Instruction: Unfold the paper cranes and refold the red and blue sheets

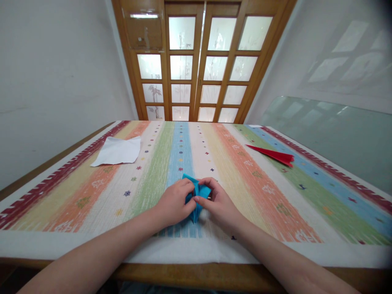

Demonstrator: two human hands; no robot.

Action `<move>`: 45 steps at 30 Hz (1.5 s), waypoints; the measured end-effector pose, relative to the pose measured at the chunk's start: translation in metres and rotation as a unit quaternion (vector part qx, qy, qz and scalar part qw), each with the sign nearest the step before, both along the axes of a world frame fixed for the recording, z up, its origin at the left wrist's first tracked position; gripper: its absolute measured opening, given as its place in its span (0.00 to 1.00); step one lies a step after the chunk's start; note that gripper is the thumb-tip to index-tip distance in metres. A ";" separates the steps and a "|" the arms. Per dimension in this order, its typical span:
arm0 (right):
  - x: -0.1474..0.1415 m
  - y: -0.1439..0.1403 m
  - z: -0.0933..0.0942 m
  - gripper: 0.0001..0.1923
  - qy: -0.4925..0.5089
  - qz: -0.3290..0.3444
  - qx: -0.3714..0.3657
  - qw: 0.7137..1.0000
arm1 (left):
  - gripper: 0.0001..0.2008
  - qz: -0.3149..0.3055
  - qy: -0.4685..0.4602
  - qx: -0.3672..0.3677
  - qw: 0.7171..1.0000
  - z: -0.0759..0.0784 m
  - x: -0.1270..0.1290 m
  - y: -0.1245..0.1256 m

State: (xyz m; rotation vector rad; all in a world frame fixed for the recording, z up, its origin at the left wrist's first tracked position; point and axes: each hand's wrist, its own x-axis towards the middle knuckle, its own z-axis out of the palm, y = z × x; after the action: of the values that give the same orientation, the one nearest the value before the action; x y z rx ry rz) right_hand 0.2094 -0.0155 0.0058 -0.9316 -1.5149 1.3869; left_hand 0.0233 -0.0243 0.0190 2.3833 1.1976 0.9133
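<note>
So I've got the blue paper point(196, 195) pinched between both hands, sitting right on the blue stripe of the striped tablecloth point(275, 196), near the edge closest to me. My left hand point(175, 203) is curled shut around the left side of the paper, fingers wrapped over the top. My right hand point(218, 203) is closed on the right side, thumb and fingertips point(198, 199) pressing into a fold in the middle. It's already a thick, folded-up wad, partly hidden under my fingers, so I can't really tell what shape it's in.

What could go wrong, as I see it: the wad looks pretty bunched, so if I squeeze unevenly the crease will probably wander off line, and pulling the two sides apart too hard could tear it at the fold. The tablecloth is soft and woven too, so pressing down on it likely won't give a crisp edge.

Other stuff relative to the blue paper: a white sheet point(118, 151) lies well off to the far left, and a red folded paper point(274, 154) is far right.

No brands, labels or readable writing anywhere I can spot.
</note>
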 end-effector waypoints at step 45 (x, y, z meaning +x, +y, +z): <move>0.010 0.016 -0.002 0.10 0.159 -0.124 -0.122 0.972 | 0.25 0.001 -0.282 -0.202 0.938 -0.012 -0.015 0.015</move>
State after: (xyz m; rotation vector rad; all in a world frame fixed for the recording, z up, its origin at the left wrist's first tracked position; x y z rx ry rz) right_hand 0.2190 0.0008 0.0037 -0.9578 -0.9693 1.4761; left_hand 0.0084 -0.0088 0.0073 1.6402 1.0287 1.1201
